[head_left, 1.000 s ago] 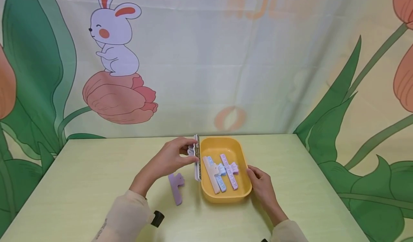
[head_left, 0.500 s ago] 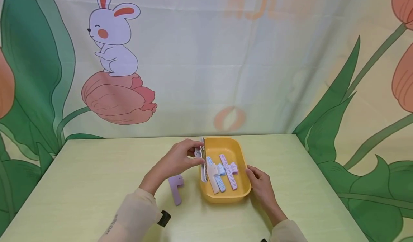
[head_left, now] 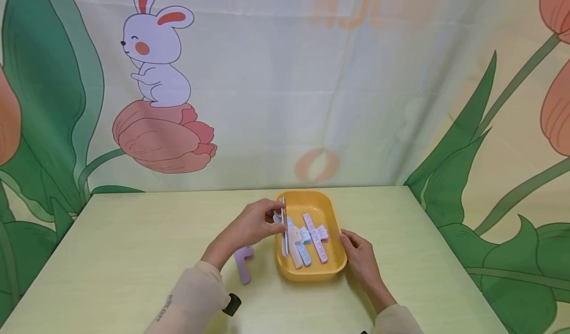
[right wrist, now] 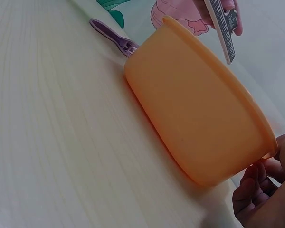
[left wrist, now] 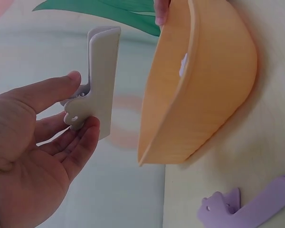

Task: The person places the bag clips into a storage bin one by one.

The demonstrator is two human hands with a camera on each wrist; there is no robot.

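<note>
My left hand [head_left: 258, 225] pinches a pale grey-white bag clip [left wrist: 102, 76] between thumb and fingertips. The clip stands on edge, over the left side of a yellow plastic tub [head_left: 311, 274] in the head view. My right hand [head_left: 359, 252] grips the tub's right rim. Inside the tub lie a cream clip [head_left: 295, 252], a blue clip [head_left: 305, 255] partly under it, and a pink-lilac clip [head_left: 317, 240]. A purple bag clip [head_left: 243, 267] lies on the table left of the tub, its upper part behind my left hand.
The light wood-look table [head_left: 147, 255] ends at the back against a curtain [head_left: 258, 101] printed with a rabbit, tulips and leaves. Beige sleeves [head_left: 191, 294] cover both forearms, and a black strap end [head_left: 232, 305] hangs by the left one.
My left hand has carried the grey-white clip rightward and slightly nearer, from outside the tub's left rim to over it. The right hand stays on the rim.
</note>
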